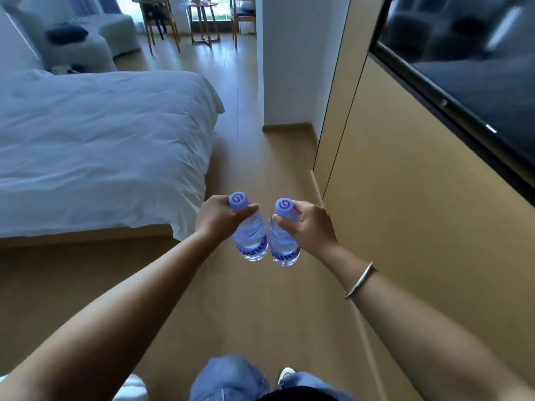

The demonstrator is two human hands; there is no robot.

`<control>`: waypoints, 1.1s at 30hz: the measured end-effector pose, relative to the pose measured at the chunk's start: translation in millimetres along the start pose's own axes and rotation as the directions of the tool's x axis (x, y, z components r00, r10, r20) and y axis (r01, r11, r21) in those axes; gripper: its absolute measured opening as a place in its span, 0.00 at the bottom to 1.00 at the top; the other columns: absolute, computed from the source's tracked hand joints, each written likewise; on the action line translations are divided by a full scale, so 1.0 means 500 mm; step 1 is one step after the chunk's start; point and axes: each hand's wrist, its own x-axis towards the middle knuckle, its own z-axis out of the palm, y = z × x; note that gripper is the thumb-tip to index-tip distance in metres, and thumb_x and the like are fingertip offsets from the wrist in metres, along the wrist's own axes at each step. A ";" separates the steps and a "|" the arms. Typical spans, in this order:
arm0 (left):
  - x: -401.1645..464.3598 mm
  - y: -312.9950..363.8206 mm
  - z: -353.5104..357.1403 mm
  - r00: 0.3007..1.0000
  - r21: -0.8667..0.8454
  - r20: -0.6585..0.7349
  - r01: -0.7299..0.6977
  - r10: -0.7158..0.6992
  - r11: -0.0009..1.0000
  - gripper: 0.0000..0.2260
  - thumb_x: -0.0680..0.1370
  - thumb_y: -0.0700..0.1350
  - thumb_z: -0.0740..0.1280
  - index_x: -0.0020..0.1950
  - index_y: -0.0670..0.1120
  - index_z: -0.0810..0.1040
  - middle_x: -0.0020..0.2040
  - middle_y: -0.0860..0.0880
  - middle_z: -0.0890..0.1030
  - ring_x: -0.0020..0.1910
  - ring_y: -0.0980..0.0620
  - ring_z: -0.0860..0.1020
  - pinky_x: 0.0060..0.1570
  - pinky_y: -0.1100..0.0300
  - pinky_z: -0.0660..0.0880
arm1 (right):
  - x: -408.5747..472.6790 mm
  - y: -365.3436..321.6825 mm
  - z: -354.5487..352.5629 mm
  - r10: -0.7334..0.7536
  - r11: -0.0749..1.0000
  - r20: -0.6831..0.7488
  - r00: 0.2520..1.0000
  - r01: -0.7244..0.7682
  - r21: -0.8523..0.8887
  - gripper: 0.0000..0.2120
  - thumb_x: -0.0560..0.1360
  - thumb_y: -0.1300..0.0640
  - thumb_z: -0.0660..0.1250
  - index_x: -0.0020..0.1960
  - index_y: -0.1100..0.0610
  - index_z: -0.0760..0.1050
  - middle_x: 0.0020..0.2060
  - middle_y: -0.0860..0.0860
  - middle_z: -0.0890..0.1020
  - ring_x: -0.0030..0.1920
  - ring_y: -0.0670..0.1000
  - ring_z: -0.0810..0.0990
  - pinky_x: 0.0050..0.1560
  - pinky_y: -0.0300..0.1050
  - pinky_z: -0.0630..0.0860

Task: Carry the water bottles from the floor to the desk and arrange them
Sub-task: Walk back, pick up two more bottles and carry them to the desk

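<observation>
A person stands on a pale wooden floor (260, 299) and holds two small clear plastic water bottles with lilac screw caps out in front, above the floor and to the right of a bed with a white duvet (101, 140). The left hand (215, 217) wraps its fingers and thumb round the neck of the left bottle (250, 235), just under the cap. The right hand (311, 224) grasps the neck of the right bottle (282, 241) the same way. A silver bangle (360, 280) circles the right wrist.

Both bottles hang roughly upright, long axis near vertical, caps pointing up toward the camera and bases toward the floor. They tilt slightly, and their lower bodies sit side by side, touching or almost touching.

The likely risk is a slip: each bottle, seemingly full, hangs from a grip on its narrow neck alone, so a loosened hold or a knock between the two while walking could send one down onto the floor. No desk can be made out for certain; wooden chairs and a small table (202, 21) stand far beyond the bed, by a window.
</observation>
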 end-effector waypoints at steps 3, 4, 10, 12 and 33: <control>0.042 0.003 0.011 0.999 0.032 -0.037 -0.011 0.013 0.999 0.22 0.65 0.64 0.69 0.41 0.45 0.84 0.38 0.44 0.84 0.41 0.45 0.81 0.43 0.50 0.76 | 0.057 0.019 0.003 -0.001 1.000 0.001 1.000 0.001 -0.017 0.12 0.70 0.47 0.70 0.33 0.49 0.70 0.26 0.45 0.71 0.33 0.51 0.71 0.36 0.42 0.65; 0.060 0.003 0.015 0.999 0.044 -0.048 -0.018 0.020 0.999 0.21 0.67 0.63 0.70 0.41 0.44 0.83 0.38 0.44 0.84 0.41 0.45 0.81 0.44 0.50 0.76 | 0.078 0.025 0.007 0.000 1.000 0.006 1.000 0.000 -0.026 0.14 0.71 0.47 0.70 0.31 0.49 0.68 0.25 0.45 0.70 0.33 0.51 0.70 0.35 0.43 0.65; 0.215 -0.001 0.024 0.998 -0.025 -0.060 -0.002 0.000 1.000 0.17 0.69 0.58 0.72 0.38 0.43 0.82 0.36 0.43 0.83 0.36 0.47 0.78 0.42 0.51 0.75 | 0.226 0.045 0.042 0.002 0.997 0.068 0.998 0.004 -0.074 0.14 0.71 0.46 0.69 0.37 0.57 0.75 0.29 0.49 0.75 0.35 0.55 0.75 0.37 0.46 0.70; 0.279 -0.005 0.017 0.999 -0.001 -0.043 0.006 -0.006 1.000 0.16 0.68 0.58 0.73 0.34 0.44 0.81 0.32 0.44 0.81 0.32 0.50 0.74 0.37 0.53 0.72 | 0.290 0.044 0.055 0.000 0.997 0.070 0.998 0.005 -0.074 0.14 0.70 0.45 0.69 0.37 0.57 0.76 0.29 0.49 0.76 0.35 0.55 0.76 0.37 0.47 0.71; 0.932 -0.009 -0.061 0.997 0.017 0.054 0.053 -0.054 0.998 0.15 0.66 0.59 0.74 0.34 0.47 0.82 0.28 0.50 0.79 0.31 0.53 0.74 0.36 0.59 0.69 | 0.925 0.018 0.157 0.065 0.997 -0.025 0.998 -0.067 -0.047 0.15 0.70 0.45 0.70 0.37 0.58 0.77 0.30 0.53 0.79 0.34 0.54 0.76 0.38 0.47 0.73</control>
